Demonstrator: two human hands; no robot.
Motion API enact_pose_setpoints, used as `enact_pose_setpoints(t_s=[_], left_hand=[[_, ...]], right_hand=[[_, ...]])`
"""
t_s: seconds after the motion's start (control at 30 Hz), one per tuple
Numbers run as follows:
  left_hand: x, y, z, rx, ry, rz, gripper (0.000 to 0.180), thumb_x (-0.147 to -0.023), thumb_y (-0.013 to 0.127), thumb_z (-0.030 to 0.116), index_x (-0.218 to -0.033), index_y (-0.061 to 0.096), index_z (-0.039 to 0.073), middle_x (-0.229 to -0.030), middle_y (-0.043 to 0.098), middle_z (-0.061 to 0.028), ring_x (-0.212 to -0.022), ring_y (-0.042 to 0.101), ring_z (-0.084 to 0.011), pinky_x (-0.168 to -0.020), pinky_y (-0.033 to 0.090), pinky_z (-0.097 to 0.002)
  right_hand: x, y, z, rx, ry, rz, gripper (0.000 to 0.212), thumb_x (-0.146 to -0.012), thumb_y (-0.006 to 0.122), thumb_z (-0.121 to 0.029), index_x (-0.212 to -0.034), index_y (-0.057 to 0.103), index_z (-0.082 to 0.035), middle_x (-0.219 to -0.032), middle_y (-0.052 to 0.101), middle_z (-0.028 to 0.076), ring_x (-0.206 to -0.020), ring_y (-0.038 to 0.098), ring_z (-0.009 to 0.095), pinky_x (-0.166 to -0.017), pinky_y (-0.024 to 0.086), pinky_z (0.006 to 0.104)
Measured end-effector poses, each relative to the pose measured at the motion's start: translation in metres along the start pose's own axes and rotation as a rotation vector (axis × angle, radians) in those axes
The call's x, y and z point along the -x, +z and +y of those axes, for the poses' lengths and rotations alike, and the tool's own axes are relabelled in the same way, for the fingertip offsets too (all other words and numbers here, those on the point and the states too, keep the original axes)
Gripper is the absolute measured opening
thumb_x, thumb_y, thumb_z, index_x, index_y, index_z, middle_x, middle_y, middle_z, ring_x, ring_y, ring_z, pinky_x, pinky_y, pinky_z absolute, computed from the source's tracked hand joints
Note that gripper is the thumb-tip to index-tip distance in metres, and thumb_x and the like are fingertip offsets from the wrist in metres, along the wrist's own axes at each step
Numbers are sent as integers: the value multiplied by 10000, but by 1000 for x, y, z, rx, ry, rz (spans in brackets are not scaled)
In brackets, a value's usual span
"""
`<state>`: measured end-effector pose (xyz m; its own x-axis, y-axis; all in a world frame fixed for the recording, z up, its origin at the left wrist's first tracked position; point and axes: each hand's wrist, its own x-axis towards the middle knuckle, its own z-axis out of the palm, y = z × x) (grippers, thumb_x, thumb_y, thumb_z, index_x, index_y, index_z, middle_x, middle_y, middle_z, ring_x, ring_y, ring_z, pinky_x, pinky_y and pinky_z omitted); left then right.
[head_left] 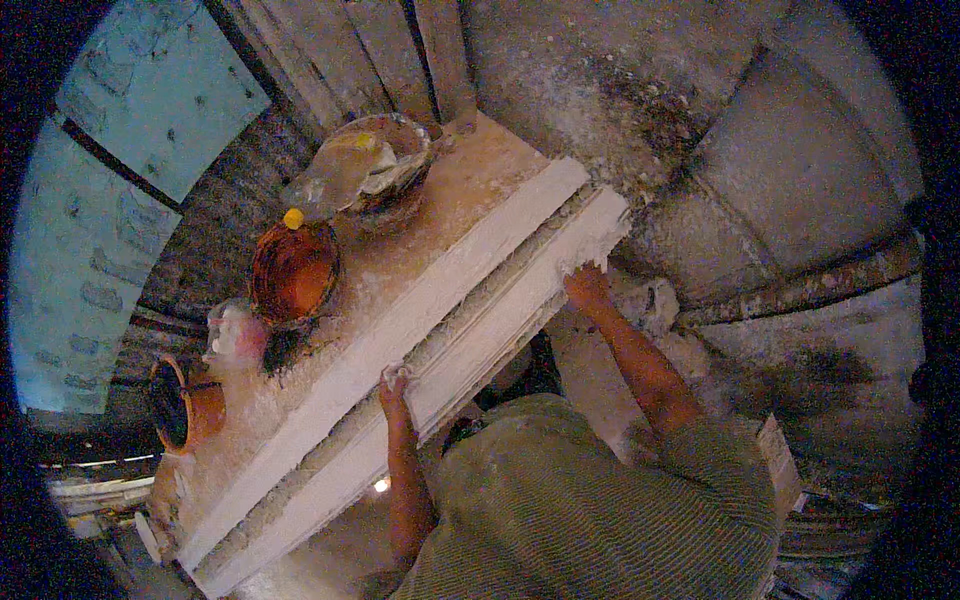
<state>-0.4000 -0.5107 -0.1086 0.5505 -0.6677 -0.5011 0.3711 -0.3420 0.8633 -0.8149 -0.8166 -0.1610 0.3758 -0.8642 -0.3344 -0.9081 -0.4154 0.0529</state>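
Observation:
A long white plaster moulding (510,310) lies slantwise over the worktable (490,150), from the near left to the far right. Two pale raised strips run along it, with a rough grey channel between them. The far right end has a ragged, dripping edge. There my right hand (588,288) grips the outer edge, its fingertips partly hidden by the plaster. Midway along, my left hand (396,385) rests on the moulding beside the channel. Its fingers are curled and whitened with plaster; what they hold, if anything, is too small to make out.
Beyond the moulding stand a wide basin (410,140) with pale material, an orange-brown bucket (295,275) and a cloudy plastic container (235,335). Another orange bucket (205,410) stands at the left edge. Pale lumpy material (655,305) lies right of my right hand.

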Motion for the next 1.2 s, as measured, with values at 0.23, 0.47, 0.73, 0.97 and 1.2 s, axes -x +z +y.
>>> enact_pose_setpoints(t_s=[0.23, 0.47, 0.73, 0.97, 1.2], left_hand=[[17, -15, -18, -152, 59, -29, 706, -933, 700, 317, -1520, 448, 15, -1451, 545, -149, -1349, 486, -304, -1157, 340, -453], [3, 0, -32, -150, 127, 127, 527, -953, 681, 231, -1427, 543, 45, -1391, 588, -118, -1276, 541, -257, -1120, 381, -404], [1, 76, 7, -186, 130, 27, 383, -936, 704, 281, -1251, 655, 69, -1248, 646, -83, -1192, 562, -235, -1065, 406, -390], [-10, 121, -2, -282, 152, 5, 503, -926, 718, 332, -1329, 613, 50, -1336, 599, -129, -1259, 536, -278, -1089, 401, -430], [-5, 124, 0, -163, -34, 85, 712, -936, 714, 371, -1499, 476, 6, -1460, 521, -185, -1348, 496, -326, -1148, 368, -449]], right_hand=[[60, 10, -139, -258, -83, 188, 599, -1009, 438, -466, -1282, 674, 12, -1419, 542, 322, -1338, 487, 515, -1181, 294, 645], [42, -52, -140, -262, -15, -50, 617, -1024, 440, -472, -1302, 647, 39, -1479, 488, 342, -1352, 475, 533, -1098, 375, 698], [-35, -64, -27, -248, 178, 7, 569, -984, 496, -493, -1178, 739, -16, -1417, 581, 280, -1301, 545, 486, -1016, 426, 715], [-119, -20, 115, -62, 341, 192, 437, -928, 546, -430, -1134, 756, -107, -1253, 687, 199, -1254, 607, 397, -987, 495, 636], [-187, -1, 245, 109, 333, 160, 450, -943, 536, -438, -1161, 743, -104, -1280, 676, 202, -1253, 601, 417, -993, 498, 622]])
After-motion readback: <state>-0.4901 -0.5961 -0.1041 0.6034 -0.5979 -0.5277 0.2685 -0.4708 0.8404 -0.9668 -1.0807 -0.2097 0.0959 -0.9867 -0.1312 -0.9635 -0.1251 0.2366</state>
